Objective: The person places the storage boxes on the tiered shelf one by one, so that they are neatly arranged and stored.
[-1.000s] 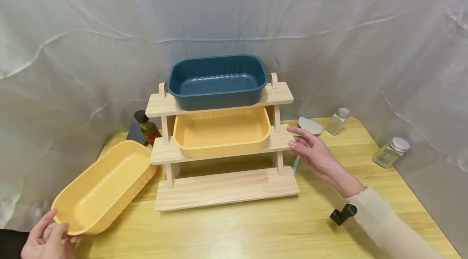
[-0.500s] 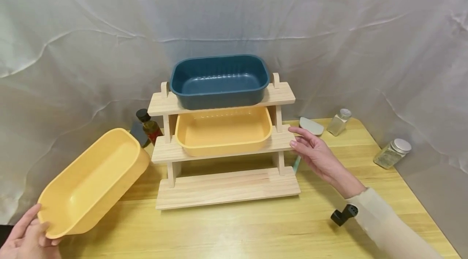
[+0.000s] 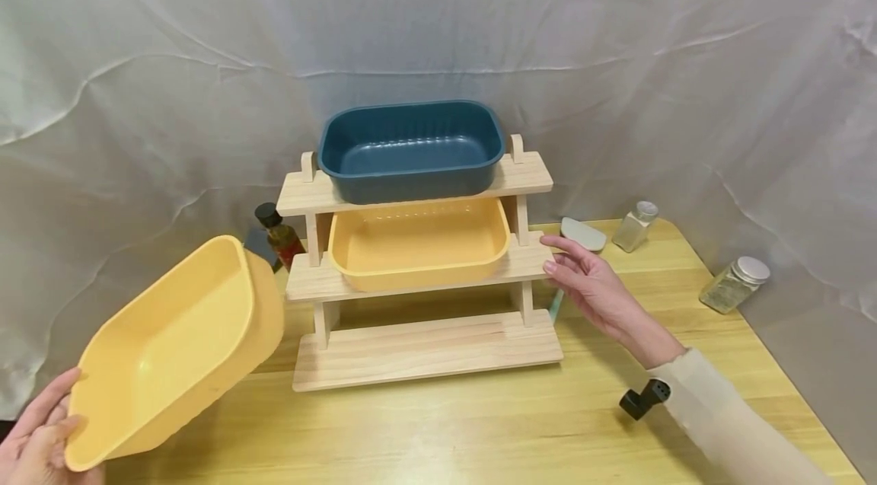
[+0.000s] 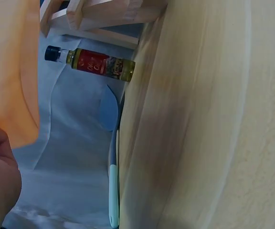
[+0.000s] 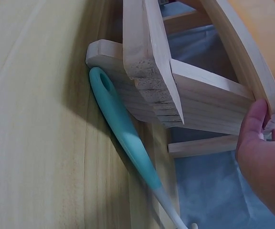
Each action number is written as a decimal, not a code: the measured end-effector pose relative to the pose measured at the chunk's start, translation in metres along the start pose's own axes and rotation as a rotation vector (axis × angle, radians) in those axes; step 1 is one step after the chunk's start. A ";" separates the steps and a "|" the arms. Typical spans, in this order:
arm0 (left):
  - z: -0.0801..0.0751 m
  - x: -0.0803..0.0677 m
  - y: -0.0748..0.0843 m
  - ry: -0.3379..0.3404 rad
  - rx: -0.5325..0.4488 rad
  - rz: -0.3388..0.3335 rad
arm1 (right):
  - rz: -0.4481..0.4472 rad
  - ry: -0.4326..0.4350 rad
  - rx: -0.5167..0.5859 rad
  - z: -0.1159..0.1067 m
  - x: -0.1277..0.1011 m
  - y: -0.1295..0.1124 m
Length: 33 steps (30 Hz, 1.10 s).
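My left hand [image 3: 43,435] grips the near end of a yellow plastic basin [image 3: 167,340], thumb over its rim. The basin hangs tilted above the table, left of a three-tier wooden shelf [image 3: 428,352]. My right hand [image 3: 594,293] pinches the right end of the shelf's middle board, as the right wrist view also shows. On the top tier sits a dark blue basin [image 3: 411,154]. A second yellow basin [image 3: 418,245] stands on the middle tier, and the bottom board is bare.
Behind the held basin stand an olive oil bottle [image 3: 279,235] and a spatula [image 4: 110,109]. Right of the shelf lies a turquoise-handled utensil [image 5: 123,129] with a pale grey head [image 3: 582,235]. Two glass spice jars, one nearer [image 3: 735,285] and one farther [image 3: 635,227], stand near the right edge.
My left hand has moved left, lifting the yellow basin off the table and tilting it. My right hand stays at the middle board.
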<state>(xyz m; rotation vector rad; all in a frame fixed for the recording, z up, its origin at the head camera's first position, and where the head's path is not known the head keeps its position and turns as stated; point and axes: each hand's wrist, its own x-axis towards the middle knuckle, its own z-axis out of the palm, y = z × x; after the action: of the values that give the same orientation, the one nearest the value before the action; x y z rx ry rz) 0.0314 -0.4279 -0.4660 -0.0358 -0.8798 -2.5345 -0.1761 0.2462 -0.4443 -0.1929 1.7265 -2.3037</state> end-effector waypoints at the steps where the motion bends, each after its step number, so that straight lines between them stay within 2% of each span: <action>1: 0.000 0.000 0.001 -0.040 0.014 -0.019 | 0.001 0.001 0.002 0.000 0.000 0.000; 3: 0.001 0.001 0.001 -0.104 0.031 -0.022 | 0.002 0.003 0.004 0.000 0.000 0.000; 5: 0.003 0.005 -0.001 -0.183 -0.020 -0.026 | 0.000 0.005 0.001 0.000 0.000 0.000; 7: 0.006 0.007 -0.003 -0.218 -0.040 -0.017 | -0.002 0.005 -0.002 0.000 0.000 0.000; 8: 0.008 0.007 -0.003 -0.228 -0.017 -0.014 | -0.004 0.005 -0.003 0.000 0.001 0.000; 13: 0.016 0.002 -0.007 -0.171 0.177 -0.049 | -0.008 -0.003 -0.007 0.000 0.000 0.001; 15: 0.018 0.000 -0.011 -0.198 0.223 -0.068 | -0.011 -0.006 -0.008 0.000 0.000 0.001; 20: 0.021 -0.003 -0.022 -0.355 0.260 -0.092 | -0.016 -0.010 -0.010 0.001 -0.001 0.000; 26: 0.036 -0.006 -0.041 -0.386 0.256 -0.106 | -0.016 -0.007 -0.011 0.002 -0.001 0.000; 31: 0.055 -0.009 -0.059 -0.423 0.338 -0.096 | -0.019 -0.001 -0.019 0.003 -0.001 0.000; 33: 0.062 -0.013 -0.067 -0.416 0.377 -0.089 | -0.019 0.002 -0.024 0.003 -0.001 0.000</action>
<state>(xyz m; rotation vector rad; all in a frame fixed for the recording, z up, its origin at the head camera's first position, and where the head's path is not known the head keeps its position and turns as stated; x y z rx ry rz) 0.0070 -0.3398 -0.4581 -0.4243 -1.5385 -2.4350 -0.1745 0.2443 -0.4431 -0.2122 1.7619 -2.2978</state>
